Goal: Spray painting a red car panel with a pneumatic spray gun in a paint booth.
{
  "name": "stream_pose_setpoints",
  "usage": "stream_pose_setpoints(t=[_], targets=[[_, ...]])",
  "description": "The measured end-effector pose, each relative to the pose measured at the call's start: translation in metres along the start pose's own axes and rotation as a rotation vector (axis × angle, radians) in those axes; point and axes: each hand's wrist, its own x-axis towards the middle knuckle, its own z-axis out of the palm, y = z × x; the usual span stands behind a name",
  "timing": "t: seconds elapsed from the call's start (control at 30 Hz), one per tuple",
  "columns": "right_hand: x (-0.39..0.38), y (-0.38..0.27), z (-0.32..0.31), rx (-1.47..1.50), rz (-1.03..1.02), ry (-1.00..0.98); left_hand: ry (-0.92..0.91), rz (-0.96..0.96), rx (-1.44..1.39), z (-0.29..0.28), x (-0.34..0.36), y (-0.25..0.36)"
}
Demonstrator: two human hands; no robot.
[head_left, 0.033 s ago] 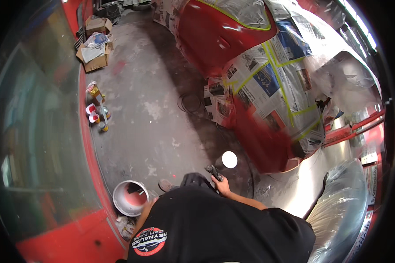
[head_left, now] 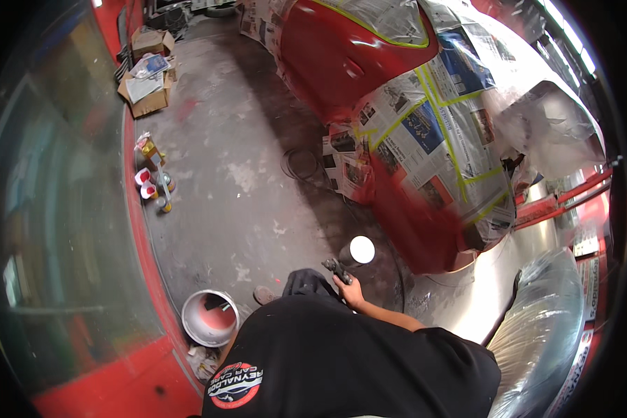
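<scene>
Gripping the spray gun, the right hand has its fingers closed round the handle, just left of the near end of the car. The left hand is hidden, so how its fingers stand cannot be told. To hold the gun well, I would keep the wrist firm and the tool level, since any liquid in a cup fixed to it could slop or drip, and keep sleeve and forearm off the red panels.

Between gun and car is a white cup, its round pale top facing up; whether that is a lid or an opening, and whether the cup is joined to the gun, cannot be told. The bucket stands well left of the car, red inside with a dark patch; paint or mere stain is unclear. Farther off, also well left of the car, two small cups show red inside, with cans beside them whose contents are out of sight. Beyond those, a box has papers on top. Nearer the car, a hose lies coiled beside its newspaper covering.
</scene>
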Motion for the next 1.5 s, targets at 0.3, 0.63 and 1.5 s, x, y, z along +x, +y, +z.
stream_pose_setpoints(t=[0.3, 0.63, 1.5], targets=[[0.099, -0.124, 0.116, -0.11, 0.119, -0.135, -0.046, -0.23, -0.142, -0.094, 0.077, -0.093], [0.23, -0.225, 0.23, -0.096, 0.041, -0.085, -0.07, -0.503, -0.219, -0.244, 0.241, -0.125], [0.419, -0.407, 0.408, 0.105, 0.177, 0.368, -0.556, -0.037, 0.933, -0.558, 0.762, -0.134]])
